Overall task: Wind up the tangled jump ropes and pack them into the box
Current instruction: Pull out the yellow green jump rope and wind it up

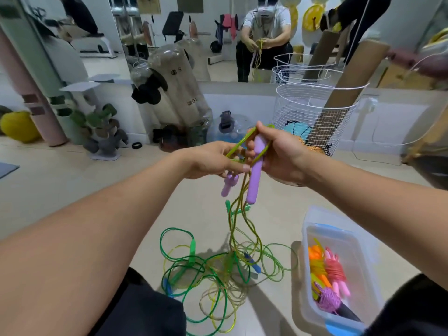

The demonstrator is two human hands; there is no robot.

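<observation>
Jump ropes lie in a loose tangle on the floor between the person's knees: green and yellow-green cords looped over one another, with at least two green handles and two blue ones showing among them, though the knot is too dense to count the ropes surely. One yellow-green rope rises from the heap to the hands. It has two purple handles: the longer handle hangs nearly upright, its free end pointing down, and the shorter-looking one hangs below the left hand, also pointing down and tilted a little left.

Both forearms reach forward and meet in front of the chest. The left hand has its fingers curled round the cord, thumb forward. The right hand pinches a loop of the cord against the top of the longer handle.

At lower right stands a clear plastic box holding three wound ropes: orange, pink and purple.
</observation>
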